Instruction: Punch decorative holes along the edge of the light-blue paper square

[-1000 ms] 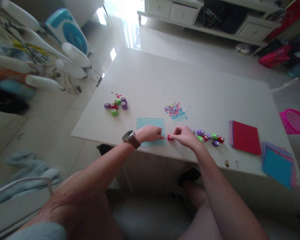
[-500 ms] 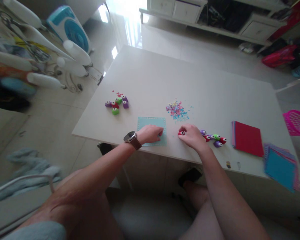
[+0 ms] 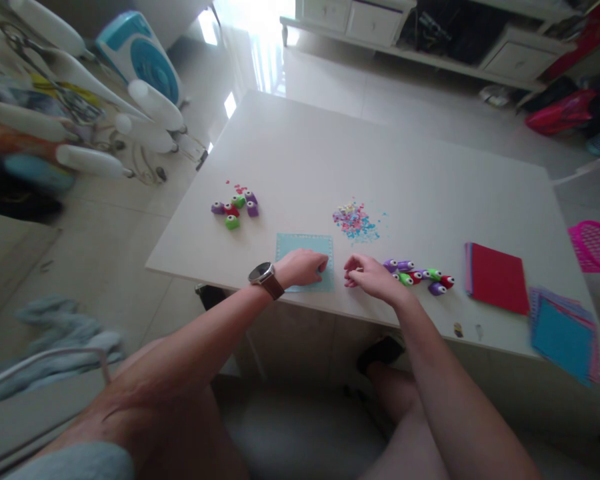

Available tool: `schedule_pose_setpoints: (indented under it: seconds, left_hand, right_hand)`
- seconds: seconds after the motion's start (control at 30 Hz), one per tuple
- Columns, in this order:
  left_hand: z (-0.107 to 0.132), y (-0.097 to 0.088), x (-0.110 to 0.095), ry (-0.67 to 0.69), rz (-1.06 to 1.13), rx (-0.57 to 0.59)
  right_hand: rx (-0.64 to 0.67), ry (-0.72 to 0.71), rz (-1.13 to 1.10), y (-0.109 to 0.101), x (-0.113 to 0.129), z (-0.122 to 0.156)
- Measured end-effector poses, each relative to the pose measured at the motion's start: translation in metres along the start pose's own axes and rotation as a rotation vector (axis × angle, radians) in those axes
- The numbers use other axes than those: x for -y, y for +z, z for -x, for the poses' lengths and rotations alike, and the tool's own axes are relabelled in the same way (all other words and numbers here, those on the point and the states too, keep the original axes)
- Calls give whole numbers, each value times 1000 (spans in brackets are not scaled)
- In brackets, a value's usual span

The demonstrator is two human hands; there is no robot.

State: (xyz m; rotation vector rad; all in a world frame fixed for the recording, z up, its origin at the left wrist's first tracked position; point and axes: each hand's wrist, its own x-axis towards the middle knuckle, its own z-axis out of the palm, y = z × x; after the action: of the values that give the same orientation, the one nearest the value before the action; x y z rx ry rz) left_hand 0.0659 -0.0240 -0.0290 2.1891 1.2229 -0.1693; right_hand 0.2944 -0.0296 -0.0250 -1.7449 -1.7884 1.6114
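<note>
My left hand (image 3: 303, 267), with a watch on its wrist, rests over a light blue square sheet of paper (image 3: 293, 245) near the table's front edge. Its fingers are curled closed; what they hold, if anything, is hidden. Small marks or holes run along the sheet's edges. Just right of the sheet is my right hand (image 3: 369, 277), fingers curled and pressed together. I cannot make out what lies within them. Beside its wrist lies a group of small craft punches (image 3: 417, 276) in purple, green and red, with white round tops.
A scattered heap of coloured paper bits (image 3: 355, 221) lies behind the hands. More craft punches (image 3: 231, 210) sit at the left. On the right are a stack of red-topped paper squares (image 3: 497, 277) and a loose stack topped with blue (image 3: 563, 337).
My right hand has moved left, toward the light blue sheet. The red craft punch seen in its fingers is no longer visible. More punches beside the wrist show. My left hand stays in place.
</note>
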Motion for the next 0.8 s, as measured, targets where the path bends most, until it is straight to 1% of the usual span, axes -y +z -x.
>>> schedule_pose_setpoints:
  seconds: [0.03, 0.1, 0.17, 0.2, 0.23, 0.3, 0.4, 0.47, 0.53, 0.57, 0.63, 0.73, 0.8]
  left_hand:
    - [0, 0, 0, -1, 1, 0]
    - [0, 0, 0, -4, 2, 3]
    - [0, 0, 0, -2, 4, 3]
    - [0, -1, 0, 1, 6, 2]
    - [0, -1, -1, 4, 8, -1]
    - [1, -1, -1, 8, 11, -6]
    - [1, -1, -2, 12, 30, -5]
    - [1, -2, -1, 14, 68, -4]
    - [1, -6, 2, 14, 121, -25]
    - [2, -10, 4, 2, 147, -52]
    - [4, -20, 12, -55, 183, -150]
    - [11, -38, 27, -194, 171, -350]
    - [17, -49, 37, -303, 124, -453]
  right_hand:
    - [-48, -5, 44, 2, -1, -2]
    - [-226, -83, 114, 4, -1, -6]
    - [-403, -204, 81, 4, 0, -9]
    - [-462, -250, 38, 4, 1, -11]
    - [-494, -277, -2, 5, 2, -12]
    - [-495, -257, -55, 5, 3, -13]
    - [-387, -146, -90, 6, 1, -12]
    - [-323, -100, -69, 7, -1, -11]
    - [-317, -98, 7, 7, -2, -10]
    - [-330, -105, 50, 7, -2, -10]
    - [-372, -109, 124, 5, -2, -9]
    - [-428, -58, 206, 0, -1, -9]
    - [-458, -19, 245, -2, -1, -9]
